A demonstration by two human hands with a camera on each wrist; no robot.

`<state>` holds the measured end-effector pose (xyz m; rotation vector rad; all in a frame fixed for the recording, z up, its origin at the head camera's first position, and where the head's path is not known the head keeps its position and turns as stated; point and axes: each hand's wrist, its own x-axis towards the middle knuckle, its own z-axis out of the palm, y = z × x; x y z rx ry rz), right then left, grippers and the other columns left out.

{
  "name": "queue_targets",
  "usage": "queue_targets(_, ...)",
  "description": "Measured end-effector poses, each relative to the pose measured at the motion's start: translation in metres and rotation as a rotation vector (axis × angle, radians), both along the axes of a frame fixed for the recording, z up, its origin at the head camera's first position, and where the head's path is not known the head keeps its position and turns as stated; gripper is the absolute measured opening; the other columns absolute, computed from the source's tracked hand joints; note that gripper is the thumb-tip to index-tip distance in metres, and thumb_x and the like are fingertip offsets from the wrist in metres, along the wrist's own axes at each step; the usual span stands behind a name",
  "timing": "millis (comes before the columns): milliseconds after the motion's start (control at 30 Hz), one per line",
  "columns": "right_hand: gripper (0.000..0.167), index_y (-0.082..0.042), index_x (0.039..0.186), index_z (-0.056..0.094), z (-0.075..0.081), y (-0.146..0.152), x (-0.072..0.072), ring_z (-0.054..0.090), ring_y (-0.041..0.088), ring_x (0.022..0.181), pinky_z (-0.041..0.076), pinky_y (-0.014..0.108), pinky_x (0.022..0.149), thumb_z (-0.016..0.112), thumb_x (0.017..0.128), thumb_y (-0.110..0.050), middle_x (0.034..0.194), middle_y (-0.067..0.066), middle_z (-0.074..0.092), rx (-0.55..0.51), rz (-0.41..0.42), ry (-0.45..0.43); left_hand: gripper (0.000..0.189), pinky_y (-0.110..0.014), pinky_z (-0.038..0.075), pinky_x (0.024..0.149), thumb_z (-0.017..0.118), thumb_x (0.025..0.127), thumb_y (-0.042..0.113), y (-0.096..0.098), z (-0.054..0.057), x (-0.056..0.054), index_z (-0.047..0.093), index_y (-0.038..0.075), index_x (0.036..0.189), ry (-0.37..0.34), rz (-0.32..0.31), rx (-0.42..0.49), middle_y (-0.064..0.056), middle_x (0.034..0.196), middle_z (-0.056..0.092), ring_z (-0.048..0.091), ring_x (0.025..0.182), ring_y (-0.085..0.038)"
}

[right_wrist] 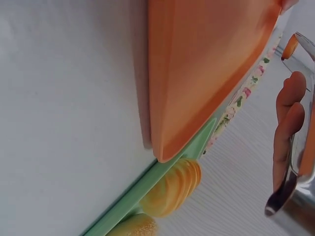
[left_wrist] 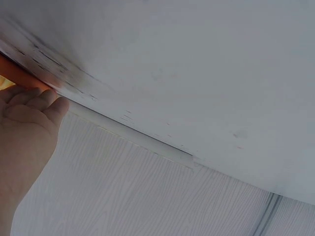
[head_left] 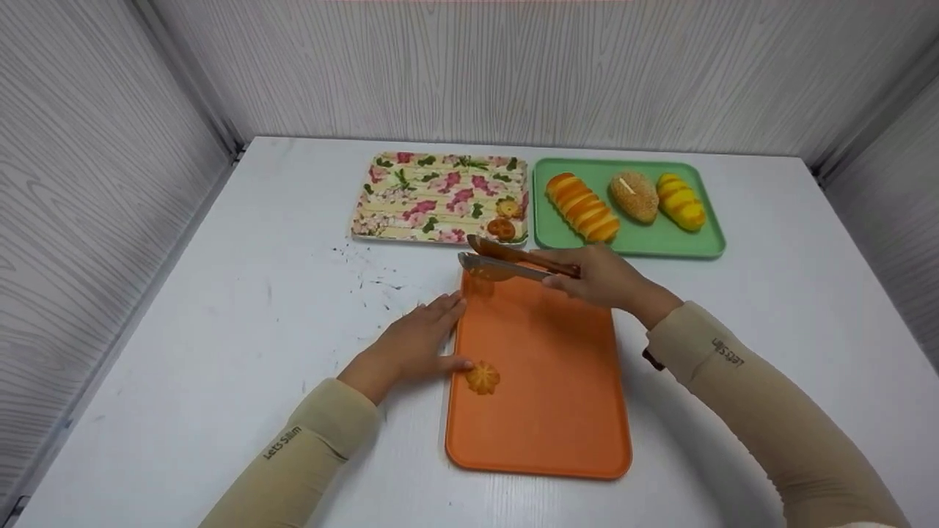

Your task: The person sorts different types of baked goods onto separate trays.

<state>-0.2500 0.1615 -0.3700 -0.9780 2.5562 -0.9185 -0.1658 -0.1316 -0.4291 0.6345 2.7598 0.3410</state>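
In the head view, my right hand grips a pair of metal tongs over the far end of an orange tray. The tongs' tips stand apart above the tray's far left corner. My left hand lies along the tray's left edge, fingers extended, its thumb reaching over the rim close to a flower-shaped cookie. The right wrist view shows curled fingers on the tongs. In the left wrist view, the fingertips meet the orange tray's edge.
Behind the orange tray lies a floral tray holding a round brown cookie and a yellow flower-shaped cookie. Beside it, a green tray carries a striped loaf, a seeded bun and a yellow bread roll. Pale wood-grain walls surround the white table.
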Motion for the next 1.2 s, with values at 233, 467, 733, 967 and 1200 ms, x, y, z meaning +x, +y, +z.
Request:
queue_targets(233, 0.048, -0.026, 0.141, 0.048, 0.001, -0.012, -0.018, 0.064, 0.03, 0.065, 0.05, 0.036, 0.057, 0.059, 0.094, -0.033, 0.075, 0.013, 0.068, 0.021, -0.063, 0.003, 0.098, -0.04, 0.018, 0.114, 0.054, 0.082, 0.068, 0.0, 0.002, 0.002, 0.018, 0.013, 0.154, -0.008, 0.007, 0.008, -0.001, 0.159, 0.011, 0.013, 0.143, -0.019)
queue_targets(467, 0.049, -0.026, 0.14, 0.049, -0.003, -0.023, -0.031, 0.063, 0.032, 0.066, 0.048, 0.036, 0.055, 0.06, 0.094, -0.035, 0.081, 0.013, 0.069, 0.02, -0.128, -0.012, 0.096, -0.039, 0.018, 0.113, 0.057, 0.083, 0.064, -0.002, 0.002, 0.003, 0.02, 0.01, 0.153, 0.013, -0.003, 0.031, -0.001, 0.159, 0.013, 0.013, 0.143, -0.019)
queue_targets(733, 0.047, -0.032, 0.141, 0.046, -0.008, -0.036, -0.04, 0.058, 0.026, 0.06, 0.046, 0.033, 0.055, 0.058, 0.095, -0.033, 0.099, 0.01, 0.069, 0.034, -0.214, -0.033, 0.097, -0.04, 0.019, 0.113, 0.056, 0.083, 0.066, -0.002, 0.003, 0.004, 0.019, 0.011, 0.153, 0.01, -0.003, 0.04, -0.002, 0.158, 0.013, 0.014, 0.143, -0.02)
queue_targets(967, 0.048, -0.028, 0.142, 0.046, -0.014, -0.046, -0.048, 0.041, 0.013, 0.049, 0.039, 0.029, 0.051, 0.058, 0.096, -0.034, 0.122, 0.01, 0.063, 0.077, -0.247, 0.011, 0.096, -0.04, 0.019, 0.113, 0.056, 0.083, 0.065, -0.001, 0.002, 0.003, 0.019, 0.01, 0.153, 0.017, -0.004, 0.036, -0.002, 0.158, 0.013, 0.014, 0.143, -0.02)
queue_targets(1200, 0.047, -0.025, 0.141, 0.048, -0.022, -0.053, -0.052, 0.037, 0.016, 0.051, 0.037, 0.031, 0.056, 0.058, 0.096, -0.034, 0.137, 0.007, 0.053, 0.133, -0.262, 0.077, 0.097, -0.039, 0.018, 0.113, 0.056, 0.083, 0.066, -0.001, 0.001, 0.003, 0.019, 0.01, 0.153, 0.022, -0.005, 0.029, -0.002, 0.158, 0.013, 0.015, 0.143, -0.02)
